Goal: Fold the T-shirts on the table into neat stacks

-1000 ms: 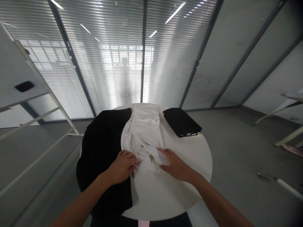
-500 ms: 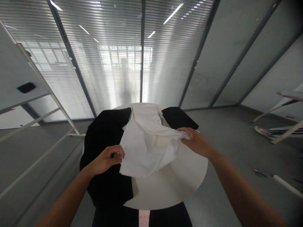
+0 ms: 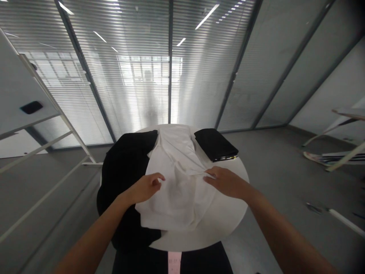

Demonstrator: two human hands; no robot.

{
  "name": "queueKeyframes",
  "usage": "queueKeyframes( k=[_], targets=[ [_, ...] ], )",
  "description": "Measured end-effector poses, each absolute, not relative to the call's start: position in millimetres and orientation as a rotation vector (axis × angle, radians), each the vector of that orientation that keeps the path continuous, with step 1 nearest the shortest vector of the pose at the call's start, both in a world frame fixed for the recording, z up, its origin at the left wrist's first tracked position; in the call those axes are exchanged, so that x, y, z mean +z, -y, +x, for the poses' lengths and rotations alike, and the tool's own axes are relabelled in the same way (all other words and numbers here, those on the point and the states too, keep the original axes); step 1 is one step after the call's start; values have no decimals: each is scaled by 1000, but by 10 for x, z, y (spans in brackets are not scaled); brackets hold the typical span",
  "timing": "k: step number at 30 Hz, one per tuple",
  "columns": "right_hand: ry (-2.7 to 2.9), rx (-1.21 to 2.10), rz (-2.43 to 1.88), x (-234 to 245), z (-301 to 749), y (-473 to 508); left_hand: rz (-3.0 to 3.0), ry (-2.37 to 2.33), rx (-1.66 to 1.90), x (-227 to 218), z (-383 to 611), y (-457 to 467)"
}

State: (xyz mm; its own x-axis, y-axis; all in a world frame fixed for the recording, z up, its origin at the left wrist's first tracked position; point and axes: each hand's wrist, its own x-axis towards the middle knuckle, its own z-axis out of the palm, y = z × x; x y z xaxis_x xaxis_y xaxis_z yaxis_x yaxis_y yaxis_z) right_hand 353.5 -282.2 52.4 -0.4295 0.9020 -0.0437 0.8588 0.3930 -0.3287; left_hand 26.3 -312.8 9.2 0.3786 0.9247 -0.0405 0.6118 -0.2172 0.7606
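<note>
A white garment lies loosely spread over a round white table, its near part wrinkled and its far end reaching the table's back edge. My right hand pinches a fold at the garment's right side, pulling it slightly taut. Over the left part of the garment hovers my left hand, its fingers loosely bent and apart, holding nothing. Black cloth covers the left side of the table, partly beneath the white garment.
A folded black cloth rests at the table's back right. To the left stands a whiteboard on a white frame. A glass partition with blinds rises behind the table. Chair-like legs show at right.
The near part of the white garment has come down flatter and closer to me. My left hand has let go of its edge and moved right; my right hand has moved left and nearer.
</note>
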Motion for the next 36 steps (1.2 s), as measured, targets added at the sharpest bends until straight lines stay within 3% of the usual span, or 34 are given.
queueKeyframes(
  k=[9,19,25,36],
  targets=[
    [2289,654,-1237,622,3303,3083,1799,-1215,806,-132,922,2751],
    [2164,720,-1103,367,3104,3383,1604,-1125,1142,-49,624,2910],
    [2349,870,-847,426,2844,3567,1353,-1077,1130,-43,440,3103],
    [2505,898,-588,260,2511,3598,1660,-1391,1040,-41,41,3278]
  ],
)
